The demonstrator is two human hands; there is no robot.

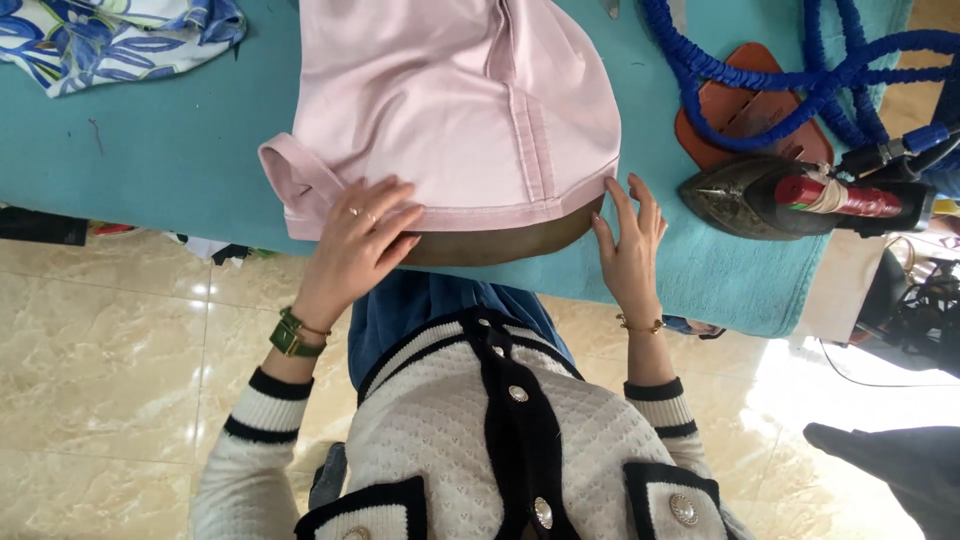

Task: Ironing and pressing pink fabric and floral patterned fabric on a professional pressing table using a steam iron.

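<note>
Head view, looking down over the person's chest at a table covered with a teal cloth [150, 150].

Pink garment [450, 100] lies flat on the teal cloth, its hem toward the person, draped over a brown pad [500, 243] whose curved edge shows just below the hem. A folded loop of pink fabric sticks out at the garment's left corner.

Left hand [360, 245]: palm down, fingers spread and flat on the hem near the left corner. It presses on the fabric; nothing is pinched or closed in it. Ring on one finger, green watch [291, 335] on the wrist.

Right hand [630, 245]: open, fingers straight and together, fingertips touching the right end of the hem where garment meets teal cloth. It holds nothing. Thin bracelet [640, 324] at the wrist.

Surroundings: dark iron [760, 195] with red handle stands on the cloth to the right of the right hand, near but apart. Behind it a brown iron rest [740, 115], crossed by a blue braided hose [800, 80]. Blue-patterned floral fabric [110, 35] at the far left corner of the table, well apart from the garment. Beige tiled floor [110, 380] below
</note>
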